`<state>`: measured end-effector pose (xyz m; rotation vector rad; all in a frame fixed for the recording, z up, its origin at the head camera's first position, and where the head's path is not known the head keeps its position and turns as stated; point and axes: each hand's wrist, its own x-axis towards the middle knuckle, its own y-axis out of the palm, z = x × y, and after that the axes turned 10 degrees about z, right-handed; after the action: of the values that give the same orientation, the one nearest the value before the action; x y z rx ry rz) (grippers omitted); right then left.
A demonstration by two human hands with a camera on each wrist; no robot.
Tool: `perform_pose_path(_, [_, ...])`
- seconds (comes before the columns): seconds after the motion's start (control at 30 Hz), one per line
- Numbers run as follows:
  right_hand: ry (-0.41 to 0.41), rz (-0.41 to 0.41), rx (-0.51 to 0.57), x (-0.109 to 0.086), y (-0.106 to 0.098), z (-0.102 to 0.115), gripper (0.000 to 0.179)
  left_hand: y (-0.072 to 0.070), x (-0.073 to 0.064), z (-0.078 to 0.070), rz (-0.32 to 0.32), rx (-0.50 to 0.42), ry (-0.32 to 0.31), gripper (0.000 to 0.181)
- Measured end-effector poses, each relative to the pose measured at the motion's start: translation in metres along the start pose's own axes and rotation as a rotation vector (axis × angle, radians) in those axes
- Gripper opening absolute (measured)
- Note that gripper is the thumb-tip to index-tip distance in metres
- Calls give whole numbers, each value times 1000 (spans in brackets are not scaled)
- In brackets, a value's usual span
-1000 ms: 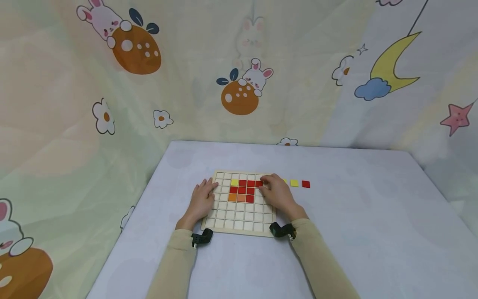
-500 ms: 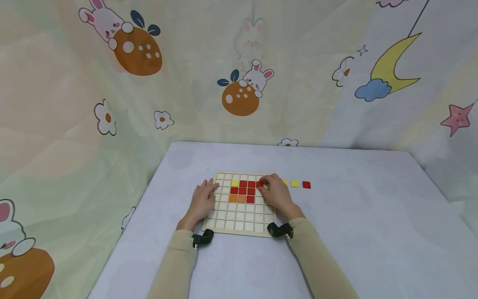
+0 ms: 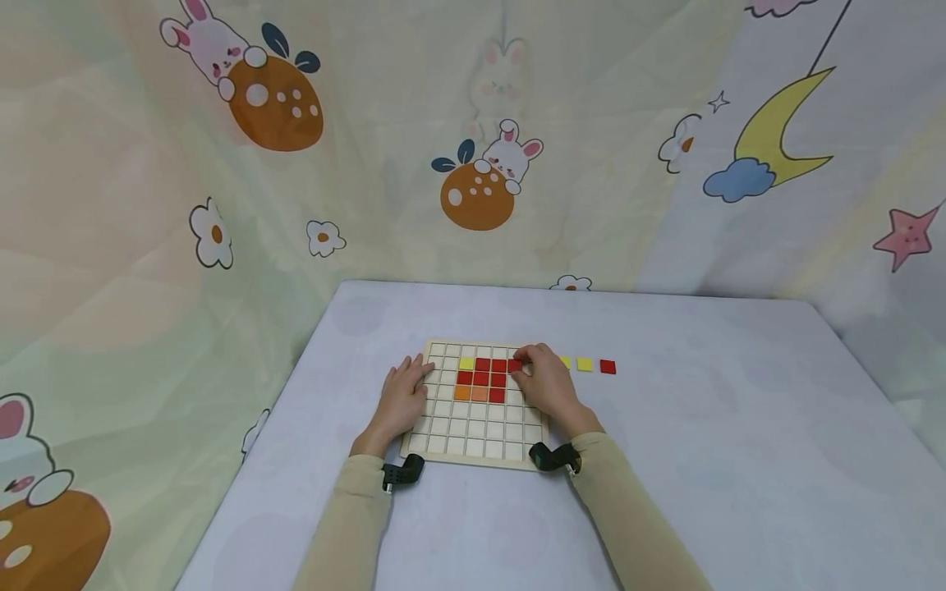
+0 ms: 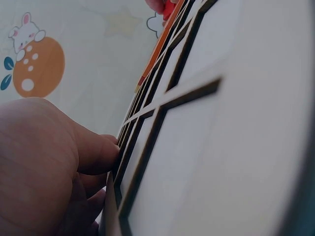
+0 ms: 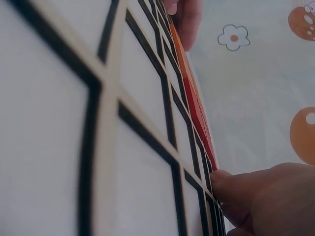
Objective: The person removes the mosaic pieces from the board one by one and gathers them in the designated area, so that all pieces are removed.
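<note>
A pale wooden grid board (image 3: 473, 428) lies flat on the table. Near its middle sit several red tiles (image 3: 481, 378), one yellow tile (image 3: 466, 363) and two orange tiles (image 3: 461, 393). My left hand (image 3: 401, 398) rests along the board's left edge, fingers extended and thumb at the rim. At the right end of the top coloured row, my right hand (image 3: 550, 384) pinches a red tile (image 3: 515, 365) between thumb and bent fingers. In the left wrist view that red tile (image 4: 169, 9) shows beside the right fingertips. The right hand hides part of the board's right side.
To the right of the board, a yellow tile (image 3: 585, 364) and a red tile (image 3: 608, 367) lie on the white-covered table (image 3: 709, 443). Another yellow tile (image 3: 565, 362) is partly behind the right hand. A printed cloth (image 3: 369, 164) hangs behind the table.
The camera view shifts very slightly. Early on, the right wrist turns a little inward; both hands otherwise keep their places on the board.
</note>
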<state>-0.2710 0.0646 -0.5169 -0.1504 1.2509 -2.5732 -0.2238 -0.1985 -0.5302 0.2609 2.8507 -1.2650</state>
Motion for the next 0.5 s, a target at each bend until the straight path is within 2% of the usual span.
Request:
perform_pose_path(0.2, [-21, -14, -20, -1, -1, -1, 33, 0, 0, -3, 10, -6, -12, 43])
perform_pose_path(0.5, [-30, -14, -23, -6, -6, -1, 35, 0, 0, -1, -16, 5, 15, 43])
